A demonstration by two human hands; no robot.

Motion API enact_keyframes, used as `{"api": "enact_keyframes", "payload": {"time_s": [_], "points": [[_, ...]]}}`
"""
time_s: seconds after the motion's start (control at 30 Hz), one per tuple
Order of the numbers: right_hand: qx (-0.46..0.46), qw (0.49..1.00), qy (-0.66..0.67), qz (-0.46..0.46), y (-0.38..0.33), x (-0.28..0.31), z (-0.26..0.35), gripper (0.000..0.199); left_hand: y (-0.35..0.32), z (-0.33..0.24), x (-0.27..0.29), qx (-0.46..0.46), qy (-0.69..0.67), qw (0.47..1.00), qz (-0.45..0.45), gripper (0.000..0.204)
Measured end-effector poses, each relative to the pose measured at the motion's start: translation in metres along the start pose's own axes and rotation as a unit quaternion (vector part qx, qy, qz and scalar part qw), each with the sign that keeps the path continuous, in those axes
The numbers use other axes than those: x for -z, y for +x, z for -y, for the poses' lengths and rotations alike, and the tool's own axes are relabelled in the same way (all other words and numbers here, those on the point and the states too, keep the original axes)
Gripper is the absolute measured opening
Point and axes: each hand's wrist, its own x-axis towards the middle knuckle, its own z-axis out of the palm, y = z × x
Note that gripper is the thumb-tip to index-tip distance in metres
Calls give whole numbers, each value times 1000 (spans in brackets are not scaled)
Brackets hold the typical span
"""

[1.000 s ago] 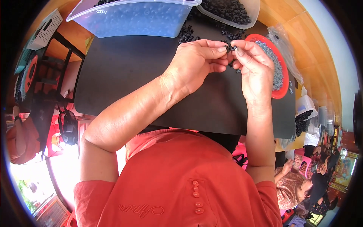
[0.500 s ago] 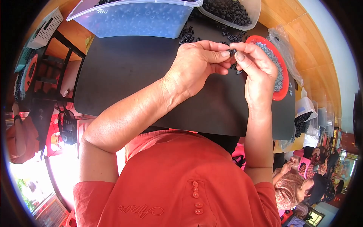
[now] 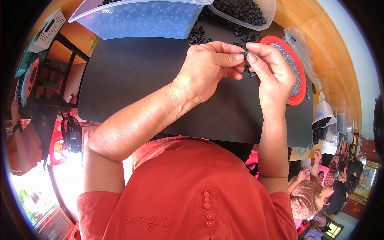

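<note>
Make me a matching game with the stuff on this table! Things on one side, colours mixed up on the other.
Things:
1. mat
2. round tray
3. plastic tub
4. small piece pinched between left hand and right hand

Colours:
A. red
B. clear bluish
C. black, flat and wide
D. dark, tiny

Pairs: 1-C, 2-A, 3-B, 4-D

Bright daylight, glare blown out lower left — sharp centre, fisheye-bent edges, dark rim.
</note>
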Motion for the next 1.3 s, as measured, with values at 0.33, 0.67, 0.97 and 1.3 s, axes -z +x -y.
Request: {"api": "enact_keyframes", "payload": {"time_s": [0.33,0.67,0.97,1.3], "points": [[133,987,-92,-1,0,-2,-4,11,0,2,2,18,-16,1000,-1,9],[-137,985,108,-7,-2,-4,2,10,-1,0,5,26,-5,1000,-7,10],[96,992,-85,20,-4,-7,-4,23,4,3,11,72,-65,995,-12,11],[213,946,-244,-35,-8,-11,-12,30,5,7,14,100,-120,986,65,14]]}}
